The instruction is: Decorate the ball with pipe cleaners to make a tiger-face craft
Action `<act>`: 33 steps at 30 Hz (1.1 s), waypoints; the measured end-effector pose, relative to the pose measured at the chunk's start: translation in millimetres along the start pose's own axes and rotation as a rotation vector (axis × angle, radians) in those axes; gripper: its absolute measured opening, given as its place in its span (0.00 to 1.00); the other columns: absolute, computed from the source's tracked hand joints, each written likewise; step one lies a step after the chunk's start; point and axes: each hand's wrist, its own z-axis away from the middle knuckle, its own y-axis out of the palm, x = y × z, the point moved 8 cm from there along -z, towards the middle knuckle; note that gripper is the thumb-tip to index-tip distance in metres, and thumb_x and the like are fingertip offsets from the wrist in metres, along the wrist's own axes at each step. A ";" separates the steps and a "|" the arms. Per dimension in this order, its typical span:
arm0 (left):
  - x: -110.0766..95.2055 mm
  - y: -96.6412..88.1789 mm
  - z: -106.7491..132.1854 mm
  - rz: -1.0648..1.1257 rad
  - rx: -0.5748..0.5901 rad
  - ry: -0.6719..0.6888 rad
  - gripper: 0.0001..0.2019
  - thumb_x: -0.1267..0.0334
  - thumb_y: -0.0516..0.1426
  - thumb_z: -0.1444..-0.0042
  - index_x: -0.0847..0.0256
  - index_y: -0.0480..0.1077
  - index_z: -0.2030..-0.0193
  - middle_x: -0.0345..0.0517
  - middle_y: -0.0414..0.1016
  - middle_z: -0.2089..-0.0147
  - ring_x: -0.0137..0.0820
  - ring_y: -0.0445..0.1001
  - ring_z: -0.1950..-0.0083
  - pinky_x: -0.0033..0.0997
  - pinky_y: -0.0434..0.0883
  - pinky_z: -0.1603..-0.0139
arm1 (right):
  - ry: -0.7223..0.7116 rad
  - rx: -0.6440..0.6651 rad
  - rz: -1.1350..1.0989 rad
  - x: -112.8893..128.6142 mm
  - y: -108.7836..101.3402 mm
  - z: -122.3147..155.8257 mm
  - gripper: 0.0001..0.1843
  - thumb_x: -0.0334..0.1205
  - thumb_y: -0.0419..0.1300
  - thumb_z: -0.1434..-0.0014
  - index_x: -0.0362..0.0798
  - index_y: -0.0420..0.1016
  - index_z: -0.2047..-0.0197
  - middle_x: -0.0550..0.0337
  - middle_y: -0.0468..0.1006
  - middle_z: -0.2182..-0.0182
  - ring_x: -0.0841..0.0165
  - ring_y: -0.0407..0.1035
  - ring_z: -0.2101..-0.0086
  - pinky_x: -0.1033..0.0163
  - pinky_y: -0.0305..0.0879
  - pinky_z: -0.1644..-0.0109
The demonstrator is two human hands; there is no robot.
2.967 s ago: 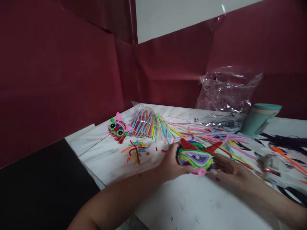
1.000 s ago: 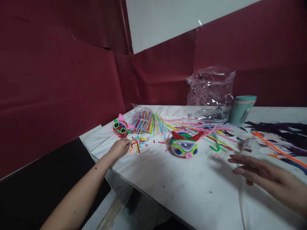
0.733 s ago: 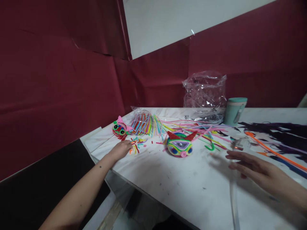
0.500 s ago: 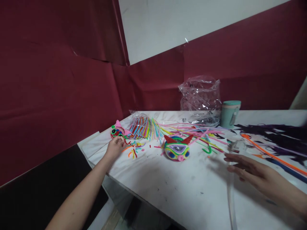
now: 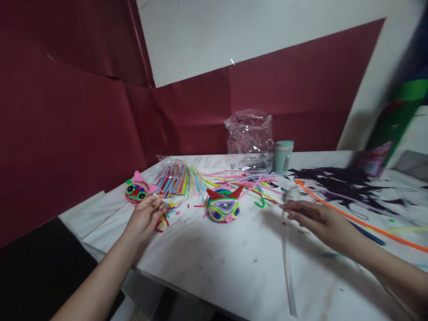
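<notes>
My left hand [image 5: 146, 217] is at the table's left edge, fingers curled on short red and yellow pipe-cleaner scraps [image 5: 162, 220]. Just beyond it lies a small pipe-cleaner face with pink ears [image 5: 136, 190]. A larger striped pipe-cleaner face with red horns [image 5: 223, 207] sits between my hands, touched by neither. My right hand [image 5: 312, 217] hovers flat over the table with fingers stretched out and holds nothing. Its fingertips are near a small clear object [image 5: 291, 193] and a clear strip [image 5: 287, 263] lying on the table.
A bag of coloured pipe cleaners [image 5: 177, 178] fans out behind the faces on the white table [image 5: 234, 267]. At the back stand a clear plastic bag [image 5: 249, 133] and a teal cup [image 5: 283, 156]. Dark purple pipe cleaners [image 5: 337, 183] and a long orange one [image 5: 354, 220] lie to the right.
Both hands let go of the horned face, which now rests on the table. My left hand went left to the scraps and closed on them. The view has swung right.
</notes>
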 end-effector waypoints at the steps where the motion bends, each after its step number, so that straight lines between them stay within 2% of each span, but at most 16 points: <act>1: -2.0 18.0 10.3 0.019 0.057 0.005 0.07 0.69 0.64 0.59 0.63 0.69 0.74 0.38 0.68 0.75 0.22 0.66 0.75 0.22 0.67 0.73 | 0.005 0.009 -0.023 11.4 0.3 1.5 0.26 0.63 0.62 0.54 0.48 0.77 0.64 0.51 0.81 0.66 0.59 0.75 0.67 0.57 0.72 0.62; 3: 3.7 56.5 33.5 0.011 0.172 -0.058 0.08 0.67 0.65 0.59 0.63 0.70 0.74 0.37 0.67 0.77 0.22 0.64 0.77 0.22 0.63 0.75 | 0.004 0.082 -0.068 33.9 13.0 7.9 0.25 0.63 0.62 0.53 0.47 0.77 0.68 0.54 0.79 0.72 0.63 0.73 0.71 0.60 0.70 0.67; 5: 15.0 90.2 56.3 0.021 0.228 -0.117 0.08 0.66 0.65 0.61 0.63 0.70 0.76 0.37 0.67 0.78 0.21 0.63 0.78 0.23 0.62 0.74 | 0.030 0.221 -0.164 50.5 41.3 18.9 0.24 0.62 0.62 0.52 0.47 0.76 0.68 0.58 0.77 0.73 0.68 0.71 0.73 0.62 0.69 0.69; 7: 29.1 119.0 76.1 0.029 0.285 -0.151 0.08 0.64 0.65 0.61 0.63 0.71 0.76 0.36 0.66 0.81 0.22 0.63 0.78 0.24 0.61 0.74 | 0.100 0.328 -0.318 59.1 73.8 31.5 0.25 0.61 0.63 0.53 0.47 0.74 0.63 0.62 0.75 0.75 0.70 0.69 0.75 0.64 0.67 0.71; 9: 45.4 139.2 91.2 0.030 0.338 -0.182 0.08 0.63 0.65 0.61 0.63 0.71 0.77 0.36 0.66 0.82 0.22 0.62 0.79 0.24 0.59 0.74 | 0.161 0.400 -0.457 63.2 102.8 42.1 0.29 0.61 0.65 0.55 0.47 0.71 0.59 0.64 0.73 0.75 0.71 0.68 0.76 0.65 0.65 0.73; 11: 61.9 151.6 102.6 0.017 0.400 -0.224 0.08 0.62 0.65 0.61 0.63 0.72 0.75 0.37 0.67 0.81 0.23 0.63 0.78 0.25 0.59 0.73 | 0.192 0.423 -0.544 64.4 121.5 48.1 0.29 0.62 0.66 0.57 0.46 0.71 0.62 0.64 0.72 0.76 0.72 0.66 0.77 0.66 0.63 0.74; 13: 74.3 156.5 110.2 0.002 0.445 -0.252 0.09 0.61 0.65 0.61 0.64 0.73 0.75 0.38 0.68 0.80 0.24 0.64 0.78 0.26 0.59 0.73 | 0.182 0.409 -0.555 63.7 128.7 49.8 0.27 0.63 0.64 0.55 0.46 0.70 0.69 0.65 0.71 0.78 0.74 0.64 0.79 0.67 0.61 0.74; 15: 81.2 156.1 114.5 0.000 0.456 -0.257 0.10 0.60 0.65 0.60 0.64 0.72 0.77 0.39 0.70 0.77 0.23 0.63 0.78 0.27 0.59 0.73 | 0.157 0.345 -0.518 60.5 125.7 48.5 0.26 0.64 0.62 0.52 0.46 0.68 0.73 0.66 0.69 0.80 0.75 0.61 0.80 0.67 0.59 0.74; 18: 84.6 154.2 118.6 0.013 0.468 -0.239 0.08 0.61 0.64 0.58 0.63 0.72 0.77 0.39 0.70 0.77 0.23 0.63 0.78 0.27 0.60 0.72 | 0.159 0.263 -0.483 52.4 118.6 47.5 0.27 0.64 0.62 0.53 0.47 0.67 0.67 0.68 0.67 0.80 0.75 0.60 0.80 0.68 0.58 0.75; 20: 85.8 155.3 121.1 0.005 0.499 -0.227 0.06 0.62 0.64 0.57 0.63 0.73 0.76 0.37 0.69 0.79 0.23 0.63 0.77 0.27 0.60 0.70 | 0.153 0.307 -0.452 49.7 121.3 48.9 0.27 0.64 0.61 0.51 0.47 0.69 0.65 0.67 0.67 0.79 0.75 0.58 0.80 0.68 0.57 0.75; 22: 87.1 156.7 122.8 0.000 0.523 -0.226 0.06 0.63 0.63 0.55 0.63 0.74 0.75 0.37 0.69 0.80 0.23 0.63 0.77 0.27 0.60 0.70 | 0.130 0.363 -0.405 48.3 125.5 50.3 0.26 0.63 0.60 0.49 0.46 0.71 0.67 0.66 0.67 0.79 0.75 0.57 0.79 0.68 0.55 0.75; 26: 89.4 156.5 124.2 0.043 0.518 -0.280 0.12 0.56 0.64 0.55 0.64 0.73 0.76 0.40 0.71 0.76 0.22 0.63 0.78 0.27 0.59 0.72 | 0.113 0.354 -0.351 41.3 127.8 49.8 0.24 0.62 0.59 0.47 0.47 0.68 0.72 0.65 0.66 0.79 0.74 0.56 0.78 0.68 0.55 0.74; 29: 94.8 152.5 126.4 0.069 0.516 -0.368 0.16 0.52 0.65 0.58 0.65 0.71 0.78 0.41 0.70 0.77 0.23 0.62 0.78 0.27 0.58 0.74 | 0.064 0.374 -0.260 41.5 131.4 51.7 0.19 0.56 0.56 0.43 0.47 0.65 0.72 0.64 0.67 0.78 0.72 0.58 0.76 0.67 0.57 0.72; 33: 104.0 144.8 127.4 0.080 0.531 -0.445 0.17 0.53 0.67 0.61 0.64 0.67 0.80 0.38 0.66 0.80 0.21 0.59 0.81 0.27 0.56 0.75 | -0.081 0.410 -0.075 54.7 136.3 53.8 0.11 0.43 0.53 0.39 0.47 0.65 0.71 0.60 0.70 0.73 0.69 0.63 0.70 0.65 0.60 0.65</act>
